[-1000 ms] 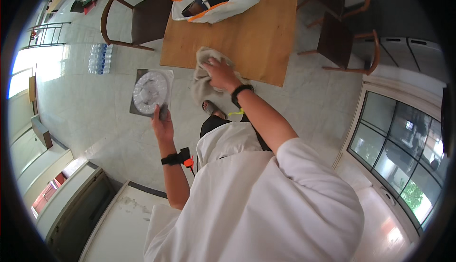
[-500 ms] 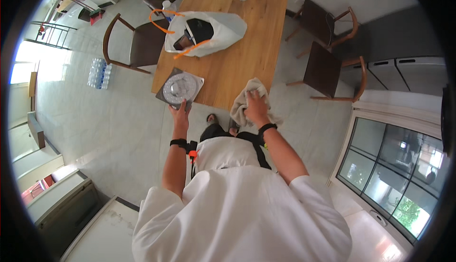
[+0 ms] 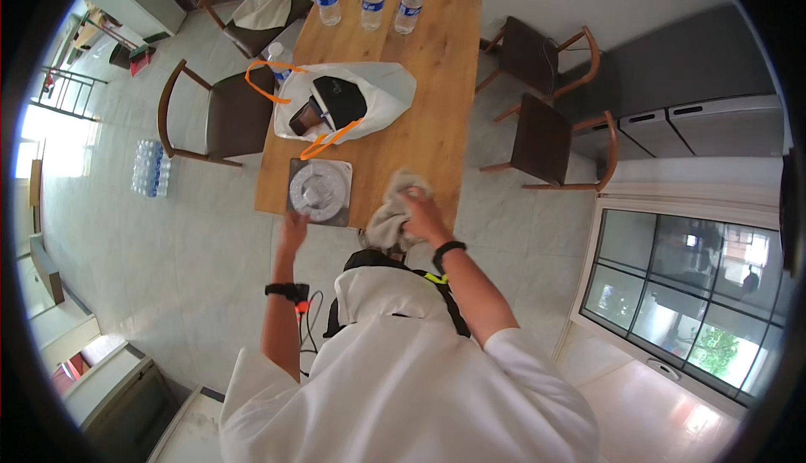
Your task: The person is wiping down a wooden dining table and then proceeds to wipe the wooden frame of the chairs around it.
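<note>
A beige cloth hangs bunched in my right hand, at the near edge of the wooden table. My right fingers are closed on it. A clear round ridged dish sits on a grey square mat at the table's near left corner. My left hand is at the mat's near left corner, close to the dish. Its fingers are blurred, so I cannot see whether they still grip the mat. Behind the mat lies a white bag with orange handles and dark items inside.
Three water bottles stand at the table's far end, and another bottle is beside the bag. Brown chairs flank the table on the left and right. Bundled bottles sit on the floor at left.
The mat with the dish, tilted in my left hand before, now lies squarely on the table corner. My left hand has drawn lower. The cloth has moved left and is more bunched.
</note>
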The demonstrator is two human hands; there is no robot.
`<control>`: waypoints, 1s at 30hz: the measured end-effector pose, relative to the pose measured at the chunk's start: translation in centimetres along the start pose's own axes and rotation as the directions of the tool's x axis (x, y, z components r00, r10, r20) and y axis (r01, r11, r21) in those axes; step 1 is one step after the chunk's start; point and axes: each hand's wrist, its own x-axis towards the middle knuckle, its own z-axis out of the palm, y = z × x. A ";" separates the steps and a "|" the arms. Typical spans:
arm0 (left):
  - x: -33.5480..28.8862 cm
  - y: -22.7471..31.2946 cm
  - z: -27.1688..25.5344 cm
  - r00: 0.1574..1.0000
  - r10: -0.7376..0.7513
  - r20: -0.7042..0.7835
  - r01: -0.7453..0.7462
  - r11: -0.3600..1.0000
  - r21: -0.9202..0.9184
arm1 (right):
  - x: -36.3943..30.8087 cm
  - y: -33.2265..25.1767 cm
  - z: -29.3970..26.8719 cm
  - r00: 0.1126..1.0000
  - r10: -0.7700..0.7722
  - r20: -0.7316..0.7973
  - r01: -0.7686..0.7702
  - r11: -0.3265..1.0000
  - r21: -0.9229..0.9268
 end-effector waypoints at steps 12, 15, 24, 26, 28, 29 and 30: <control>17.2 22.2 -11.3 0.889 0.277 -0.364 -0.408 0.841 -0.356 | -5.1 0.0 1.0 0.970 0.240 0.029 -0.235 0.964 -0.123; 18.7 22.8 -11.2 0.881 0.283 -0.379 -0.343 0.934 -0.100 | -3.5 -3.5 1.0 0.974 0.187 0.129 -0.186 0.982 -0.022; 18.6 23.1 -12.0 0.873 0.450 -0.189 -0.448 0.892 0.053 | -4.8 1.2 2.0 0.978 0.207 0.014 -0.206 0.978 -0.025; 16.4 24.4 -10.8 0.907 0.421 0.020 -0.421 0.907 -0.015 | -5.3 0.5 0.1 0.928 0.370 -0.039 -0.372 0.920 -0.123; 13.6 24.7 -9.3 0.878 0.444 0.181 -0.410 0.891 -0.196 | -5.6 1.4 0.2 0.892 0.443 -0.086 -0.450 0.889 -0.088; 13.2 24.1 -8.7 0.876 0.447 0.182 -0.413 0.889 -0.196 | -5.7 1.8 0.4 0.852 0.509 -0.125 -0.518 0.854 -0.052; 12.9 22.7 -7.8 0.745 0.624 0.234 -0.589 0.781 -0.206 | -5.5 1.2 -0.1 0.856 0.506 -0.103 -0.513 0.856 -0.063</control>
